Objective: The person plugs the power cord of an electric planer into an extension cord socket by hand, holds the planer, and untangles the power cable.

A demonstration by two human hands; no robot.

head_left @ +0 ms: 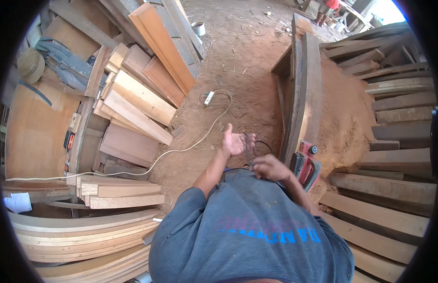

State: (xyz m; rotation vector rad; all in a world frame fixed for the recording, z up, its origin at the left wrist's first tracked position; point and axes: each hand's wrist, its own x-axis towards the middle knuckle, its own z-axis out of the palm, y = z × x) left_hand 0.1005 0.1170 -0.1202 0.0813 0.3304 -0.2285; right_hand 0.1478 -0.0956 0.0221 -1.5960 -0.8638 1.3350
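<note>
In front of my waist a thin dark power cord [247,144] hangs in loops between my hands. My left hand [235,142] is palm up with the thumb stretched out, and its curled fingers carry the cord. Closed on the same cord, my right hand [270,168] is lower and to the right. Part of the cord bends away on the far side of my right hand. Just right of that hand a red and black handheld power tool [307,166] rests against the wooden bench [313,89]; whether the cord joins it is hidden.
A white power strip [209,98] on the dirt floor has a pale extension cable [200,137] running left. Stacked boards [138,106] line the left, more planks [393,188] the right. Sawdust [344,104] is heaped beyond the bench. A person [328,7] stands far off, a bucket [198,28] nearer.
</note>
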